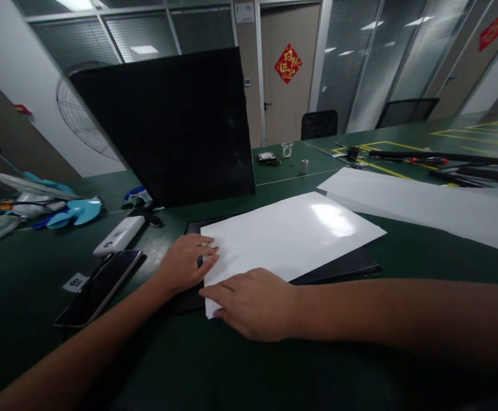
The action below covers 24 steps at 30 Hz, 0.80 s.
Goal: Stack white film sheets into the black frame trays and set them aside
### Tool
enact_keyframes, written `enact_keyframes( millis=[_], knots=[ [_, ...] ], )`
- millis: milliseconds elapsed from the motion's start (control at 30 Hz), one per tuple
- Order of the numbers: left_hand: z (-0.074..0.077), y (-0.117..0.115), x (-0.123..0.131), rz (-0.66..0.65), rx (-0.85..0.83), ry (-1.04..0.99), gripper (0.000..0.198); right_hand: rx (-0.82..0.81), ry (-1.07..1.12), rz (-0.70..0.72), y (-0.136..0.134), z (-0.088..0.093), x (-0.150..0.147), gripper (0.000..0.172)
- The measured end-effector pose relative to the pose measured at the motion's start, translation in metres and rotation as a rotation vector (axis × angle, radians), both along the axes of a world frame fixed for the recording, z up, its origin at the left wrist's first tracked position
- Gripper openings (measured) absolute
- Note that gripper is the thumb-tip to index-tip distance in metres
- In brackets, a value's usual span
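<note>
Both hands flat, fingers spread, gripping nothing: left hand (184, 264) and right hand (255, 302) press the white sheet (289, 237) onto the black panel (338, 268) beneath (aligning step, apparently). Next: square its near-left corner.

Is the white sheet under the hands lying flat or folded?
Flat: the white sheet lies spread on the dark panel, left hand and right hand pressing its near-left edge.

A white glossy paper sheet (287, 237) is laid on a flat black board (343, 267) on the green worktop (26, 285); a black smartphone (98, 288) is placed to its left, an upright black panel (171, 125) behind.
</note>
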State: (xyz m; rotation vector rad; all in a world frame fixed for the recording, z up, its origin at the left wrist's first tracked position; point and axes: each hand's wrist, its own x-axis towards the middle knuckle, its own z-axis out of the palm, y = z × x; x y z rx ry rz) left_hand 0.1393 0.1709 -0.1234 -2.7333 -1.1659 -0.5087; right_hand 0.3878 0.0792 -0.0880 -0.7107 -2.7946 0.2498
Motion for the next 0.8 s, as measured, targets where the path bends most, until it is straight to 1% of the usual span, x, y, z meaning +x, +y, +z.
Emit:
enact_keyframes(
  millis=[67,100,167,267,300,367,433,533,600,667,733,800],
  knots=[
    [0.005,0.003,-0.005,0.04,-0.068,0.076,0.045,-0.06,0.033,0.073,0.004,0.0,0.006,0.058],
    [0.009,0.003,-0.007,0.07,-0.092,0.112,0.048,-0.077,0.039,0.079,0.006,0.001,0.014,0.062],
    [0.018,0.004,-0.011,0.137,-0.116,0.191,0.052,-0.094,0.036,0.012,0.012,0.003,0.039,0.063],
    [0.025,0.005,-0.013,0.215,-0.117,0.299,0.055,-0.085,0.017,-0.156,0.023,0.0,0.089,0.065],
    [0.025,0.006,-0.014,0.235,-0.115,0.324,0.054,-0.07,0.006,-0.198,0.025,-0.004,0.106,0.067],
    [0.022,0.008,-0.014,0.269,-0.106,0.346,0.051,-0.036,-0.03,-0.238,0.029,-0.014,0.136,0.074],
    [0.017,0.011,-0.015,0.291,-0.113,0.334,0.05,-0.007,-0.051,-0.255,0.029,-0.027,0.155,0.077],
    [0.012,0.014,-0.019,0.311,-0.176,0.292,0.052,0.035,-0.07,-0.269,0.027,-0.042,0.165,0.074],
    [0.012,0.014,-0.025,0.318,-0.23,0.277,0.053,0.08,-0.09,-0.267,0.025,-0.047,0.164,0.072],
    [0.016,0.011,-0.034,0.325,-0.276,0.276,0.053,0.128,-0.098,-0.257,0.024,-0.049,0.161,0.072],
    [0.022,0.001,-0.046,0.356,-0.302,0.28,0.053,0.168,-0.09,-0.257,0.022,-0.05,0.16,0.076],
    [0.029,-0.019,-0.06,0.41,-0.309,0.28,0.05,0.205,-0.081,-0.259,0.021,-0.05,0.159,0.079]
  ],
)
